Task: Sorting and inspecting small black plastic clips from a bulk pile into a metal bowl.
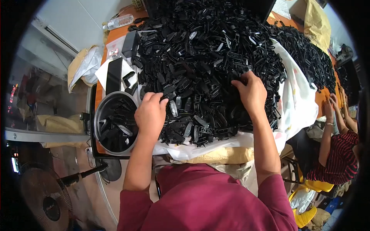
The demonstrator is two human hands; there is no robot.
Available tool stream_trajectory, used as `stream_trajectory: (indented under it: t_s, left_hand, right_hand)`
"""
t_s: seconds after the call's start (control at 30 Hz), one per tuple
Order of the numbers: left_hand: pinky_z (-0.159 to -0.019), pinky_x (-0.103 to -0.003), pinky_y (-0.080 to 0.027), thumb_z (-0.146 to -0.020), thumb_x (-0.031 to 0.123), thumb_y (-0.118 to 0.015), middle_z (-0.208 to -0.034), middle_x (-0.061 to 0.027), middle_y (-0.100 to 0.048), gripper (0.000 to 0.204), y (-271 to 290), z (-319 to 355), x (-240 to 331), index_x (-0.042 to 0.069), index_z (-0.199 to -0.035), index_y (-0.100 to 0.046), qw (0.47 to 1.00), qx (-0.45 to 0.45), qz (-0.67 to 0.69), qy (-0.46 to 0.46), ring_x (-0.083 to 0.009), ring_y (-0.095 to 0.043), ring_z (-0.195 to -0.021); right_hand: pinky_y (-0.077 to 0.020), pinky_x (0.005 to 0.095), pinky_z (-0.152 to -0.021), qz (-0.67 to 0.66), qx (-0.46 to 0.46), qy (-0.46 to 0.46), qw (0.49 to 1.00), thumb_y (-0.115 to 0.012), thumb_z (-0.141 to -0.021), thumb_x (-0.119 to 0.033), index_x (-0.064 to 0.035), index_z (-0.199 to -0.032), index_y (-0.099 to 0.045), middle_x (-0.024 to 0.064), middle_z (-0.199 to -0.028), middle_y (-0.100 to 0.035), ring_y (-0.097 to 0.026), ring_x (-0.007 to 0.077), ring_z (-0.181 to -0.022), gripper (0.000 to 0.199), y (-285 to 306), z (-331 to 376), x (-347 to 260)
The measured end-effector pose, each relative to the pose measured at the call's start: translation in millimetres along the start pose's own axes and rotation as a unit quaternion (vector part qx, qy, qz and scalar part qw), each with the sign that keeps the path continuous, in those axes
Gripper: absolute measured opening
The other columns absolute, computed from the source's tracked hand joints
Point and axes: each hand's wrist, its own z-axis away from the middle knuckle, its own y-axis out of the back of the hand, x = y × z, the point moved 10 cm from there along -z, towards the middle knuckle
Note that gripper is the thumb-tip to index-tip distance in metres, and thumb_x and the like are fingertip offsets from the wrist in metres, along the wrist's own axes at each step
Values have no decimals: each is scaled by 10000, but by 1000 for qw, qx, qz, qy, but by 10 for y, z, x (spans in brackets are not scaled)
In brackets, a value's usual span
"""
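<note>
A wide heap of small black plastic parts [185,73] covers the table before me; some are smooth, elongated shells and others are ladder-like frames. At the heap's left front, my left hand [149,115] is closed, its fingers curled and the thumb near the index tip. What it grips among the dark parts cannot be made out. Farther right, my right hand [252,94] reaches into the heap with thumb and fingers bent toward each other. Black pieces blend together at its fingertips, so its hold is unclear. Beside my left hand stands a round metal bowl [97,129] partly filled with similar parts.
White cloth [295,104] lies under the heap. Left of it are a black phone-like slab [113,75], a dark grey box [131,43] and a clear bottle [119,22]. A fan [50,208] stands lower left. At right, a person in a striped shirt [335,158] works at another black heap [308,54].
</note>
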Motion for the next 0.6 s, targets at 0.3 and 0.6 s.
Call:
stream_trajectory:
  t_s: [0.3,0.6]
  left_hand:
    - [-570,-277,-429,-725,117,-685,-707,-60,-578,175,-135,-52,19,35,-795,-546,991,-60,116,17,-165,-540,-605]
    - [-617,-228,-426,-640,81,-787,-817,-30,-557,265,-11,164,992,34,-705,-534,850,-83,508,-111,-93,-501,-697]
  right_hand:
    - [-459,328,-625,-111,71,103,986,-667,-728,-54,-14,-922,-541,137,-819,-563,-565,293,-705,234,353,235,-291]
    - [-464,249,-785,-567,-154,12,809,-535,-864,-9,8,-1108,-469,72,-985,-572,-556,119,-877,253,45,852,-762]
